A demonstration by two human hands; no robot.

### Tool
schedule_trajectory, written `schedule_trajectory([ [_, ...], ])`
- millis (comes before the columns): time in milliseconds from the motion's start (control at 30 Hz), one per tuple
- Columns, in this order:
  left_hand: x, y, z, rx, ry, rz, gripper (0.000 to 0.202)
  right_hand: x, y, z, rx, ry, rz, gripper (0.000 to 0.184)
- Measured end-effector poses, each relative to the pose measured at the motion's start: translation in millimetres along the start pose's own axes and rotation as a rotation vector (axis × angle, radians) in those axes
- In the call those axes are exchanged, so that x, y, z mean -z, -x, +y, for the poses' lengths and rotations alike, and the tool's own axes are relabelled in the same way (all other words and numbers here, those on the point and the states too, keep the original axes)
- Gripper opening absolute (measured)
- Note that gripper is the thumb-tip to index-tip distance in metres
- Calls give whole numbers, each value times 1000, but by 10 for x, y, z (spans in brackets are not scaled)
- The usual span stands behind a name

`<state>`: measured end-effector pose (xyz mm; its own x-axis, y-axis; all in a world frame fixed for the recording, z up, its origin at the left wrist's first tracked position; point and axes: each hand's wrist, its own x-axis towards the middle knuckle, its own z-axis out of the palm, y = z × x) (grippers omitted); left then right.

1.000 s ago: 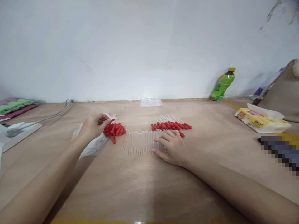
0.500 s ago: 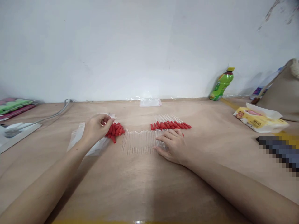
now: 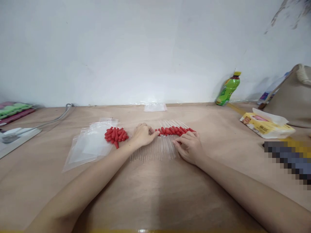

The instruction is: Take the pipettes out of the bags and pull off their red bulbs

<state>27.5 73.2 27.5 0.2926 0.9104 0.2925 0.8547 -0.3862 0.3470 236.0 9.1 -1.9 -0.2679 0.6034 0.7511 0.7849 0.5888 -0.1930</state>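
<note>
A row of clear thin tubes (image 3: 155, 150) lies side by side on the wooden table (image 3: 155, 194). Behind it lies a row of tubes fitted with red caps (image 3: 175, 130). My left hand (image 3: 143, 135) rests over the left end of the clear row, its fingertips pinched on a red cap right beside the first capped tube. My right hand (image 3: 189, 147) sits on the right end of the clear row, fingers bent and pressed together on a tube. A loose pile of red caps (image 3: 116, 134) lies to the left, on the edge of some clear plastic bags (image 3: 89, 145).
A green drink bottle (image 3: 228, 89) leans on the wall at the back right. A yellow tissue pack (image 3: 266, 124) and a beige bag (image 3: 295, 97) are at the right. A small clear bag (image 3: 155, 107) lies by the wall; a grey cable (image 3: 55, 119) and trays (image 3: 12, 110) are at the left.
My left hand left the pile of red caps and moved right to the tubes, pinched on a cap. My right hand's flat fingers curled onto the tubes. The camera dipped slightly.
</note>
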Motion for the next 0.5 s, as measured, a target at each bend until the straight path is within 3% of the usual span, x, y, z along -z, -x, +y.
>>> schedule_trajectory([
  [133,-45,-145,10,128,48,-107,40,-10,-5,5,-20,-18,-6,23],
  [300,66,-140,2,194,92,-85,36,-22,-4,2,-28,-32,16,19],
  [400,204,23,-7,165,105,-2,28,-40,2,16,-45,-71,88,13],
  [500,301,299,-43,-19,110,84,19,-43,5,18,-27,-96,151,33],
])
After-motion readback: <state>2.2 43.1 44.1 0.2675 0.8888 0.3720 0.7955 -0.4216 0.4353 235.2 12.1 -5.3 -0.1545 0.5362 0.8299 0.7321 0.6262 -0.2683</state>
